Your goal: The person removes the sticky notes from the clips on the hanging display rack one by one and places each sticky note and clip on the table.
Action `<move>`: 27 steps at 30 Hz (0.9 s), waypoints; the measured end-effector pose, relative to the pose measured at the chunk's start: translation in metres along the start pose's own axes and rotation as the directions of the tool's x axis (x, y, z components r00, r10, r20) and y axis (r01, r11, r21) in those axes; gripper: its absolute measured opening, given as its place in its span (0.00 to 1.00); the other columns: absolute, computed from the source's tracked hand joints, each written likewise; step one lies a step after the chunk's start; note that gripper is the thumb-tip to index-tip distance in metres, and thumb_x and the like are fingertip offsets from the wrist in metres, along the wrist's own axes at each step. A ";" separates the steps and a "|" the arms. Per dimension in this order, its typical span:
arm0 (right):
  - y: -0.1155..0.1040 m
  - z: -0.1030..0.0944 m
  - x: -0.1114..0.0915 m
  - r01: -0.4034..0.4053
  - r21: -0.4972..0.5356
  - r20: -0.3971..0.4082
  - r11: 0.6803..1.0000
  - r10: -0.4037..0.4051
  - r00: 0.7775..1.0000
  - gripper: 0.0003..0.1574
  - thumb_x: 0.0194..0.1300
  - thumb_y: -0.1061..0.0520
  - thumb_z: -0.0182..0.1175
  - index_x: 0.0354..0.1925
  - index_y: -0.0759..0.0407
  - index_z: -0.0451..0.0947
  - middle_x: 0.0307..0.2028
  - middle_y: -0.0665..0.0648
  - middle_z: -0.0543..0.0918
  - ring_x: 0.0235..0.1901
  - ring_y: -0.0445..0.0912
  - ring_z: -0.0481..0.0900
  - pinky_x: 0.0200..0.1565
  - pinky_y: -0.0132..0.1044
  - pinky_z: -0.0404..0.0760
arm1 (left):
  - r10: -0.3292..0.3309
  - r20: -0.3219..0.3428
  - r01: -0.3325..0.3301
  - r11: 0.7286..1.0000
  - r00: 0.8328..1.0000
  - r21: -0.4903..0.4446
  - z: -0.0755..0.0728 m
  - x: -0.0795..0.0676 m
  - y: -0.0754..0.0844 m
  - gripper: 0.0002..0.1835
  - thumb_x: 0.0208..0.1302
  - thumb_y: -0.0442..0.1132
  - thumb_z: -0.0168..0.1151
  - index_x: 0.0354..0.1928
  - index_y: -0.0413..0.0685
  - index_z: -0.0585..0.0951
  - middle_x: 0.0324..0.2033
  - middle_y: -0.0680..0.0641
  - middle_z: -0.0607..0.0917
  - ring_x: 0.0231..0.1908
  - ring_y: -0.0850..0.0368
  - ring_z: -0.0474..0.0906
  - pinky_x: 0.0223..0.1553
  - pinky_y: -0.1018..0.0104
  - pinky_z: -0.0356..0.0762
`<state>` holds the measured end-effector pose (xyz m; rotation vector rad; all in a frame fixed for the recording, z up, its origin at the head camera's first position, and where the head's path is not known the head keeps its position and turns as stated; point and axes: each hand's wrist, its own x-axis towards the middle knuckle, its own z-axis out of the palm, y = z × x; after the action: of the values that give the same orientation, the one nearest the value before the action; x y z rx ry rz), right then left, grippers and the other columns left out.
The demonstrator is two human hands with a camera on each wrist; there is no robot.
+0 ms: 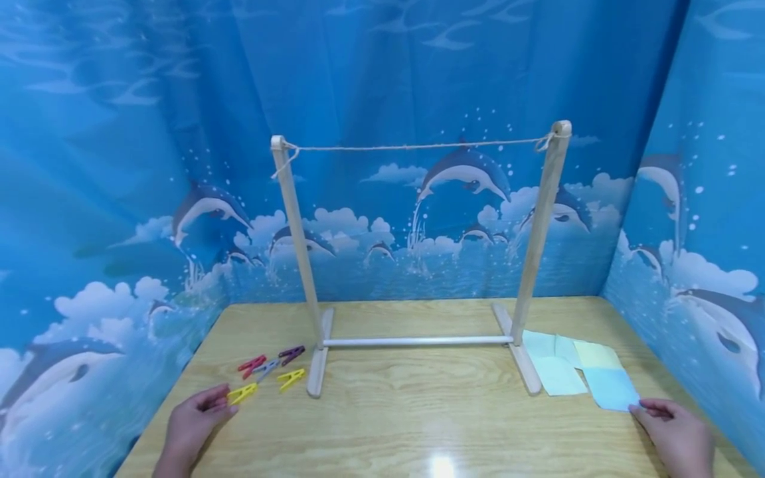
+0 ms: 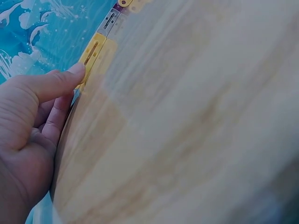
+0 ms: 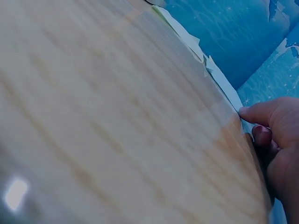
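Observation:
My left hand (image 1: 194, 425) pinches the near end of a yellow clothespin (image 1: 242, 394) lying on the table, thumb on top in the left wrist view. Just beyond lie a red clothespin (image 1: 252, 364), a grey-blue one (image 1: 267, 366), a purple one (image 1: 293, 355) and a second yellow one (image 1: 291, 379). On the far right, my right hand (image 1: 678, 435) pinches the near corner of a thin light blue sheet (image 1: 614, 390) between thumb and fingers. Pale mint sheets (image 1: 556, 375) and a pale yellow piece (image 1: 596, 355) lie beside or overlap it.
A wooden rack with a left post (image 1: 299, 245), a right post (image 1: 540, 239) and a low crossbar (image 1: 418, 341) stands mid-table (image 1: 412, 411). String (image 1: 412, 147) is tied between the post tops. Blue dolphin-print curtains (image 1: 370, 79) enclose the back and sides.

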<state>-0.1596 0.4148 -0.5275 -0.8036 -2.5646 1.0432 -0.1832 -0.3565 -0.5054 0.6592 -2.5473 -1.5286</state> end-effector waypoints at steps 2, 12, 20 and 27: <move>0.000 -0.001 -0.001 -0.009 0.006 0.003 1.000 0.009 1.000 0.31 0.61 0.45 0.67 0.49 0.71 0.79 0.27 0.51 0.84 0.21 0.28 0.69 0.24 0.27 0.69 | -0.005 0.009 0.005 1.000 1.000 -0.011 -0.001 0.000 0.000 0.36 0.49 0.38 0.78 0.59 0.31 0.75 0.51 0.36 0.83 0.35 0.68 0.79 0.35 0.72 0.82; 0.001 -0.007 -0.004 -0.072 0.074 0.030 0.995 0.070 0.997 0.42 0.60 0.36 0.65 0.54 0.71 0.76 0.27 0.47 0.83 0.21 0.31 0.74 0.23 0.28 0.74 | -0.008 0.000 0.008 0.996 1.000 -0.086 0.001 -0.002 -0.005 0.38 0.50 0.39 0.77 0.63 0.34 0.73 0.52 0.43 0.83 0.34 0.78 0.76 0.37 0.78 0.79; -0.006 -0.007 -0.006 -0.088 0.382 0.039 0.920 0.079 0.996 0.37 0.61 0.45 0.68 0.62 0.60 0.71 0.27 0.34 0.76 0.25 0.34 0.79 0.26 0.33 0.83 | -0.039 -0.080 0.023 0.981 0.996 -0.192 0.003 -0.009 0.002 0.34 0.52 0.35 0.76 0.62 0.37 0.75 0.39 0.56 0.87 0.33 0.77 0.78 0.35 0.78 0.80; -0.024 -0.013 -0.013 0.048 0.375 0.064 0.926 -0.078 0.995 0.37 0.61 0.45 0.68 0.63 0.59 0.71 0.32 0.28 0.75 0.29 0.28 0.78 0.28 0.30 0.83 | -0.060 -0.095 0.036 0.972 0.994 -0.233 0.002 -0.021 0.016 0.33 0.51 0.34 0.76 0.61 0.41 0.76 0.43 0.55 0.87 0.34 0.77 0.79 0.37 0.77 0.81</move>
<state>-0.1529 0.4003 -0.5025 -0.5849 -2.3206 1.5056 -0.1702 -0.3396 -0.4897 0.7505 -2.2497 -1.7243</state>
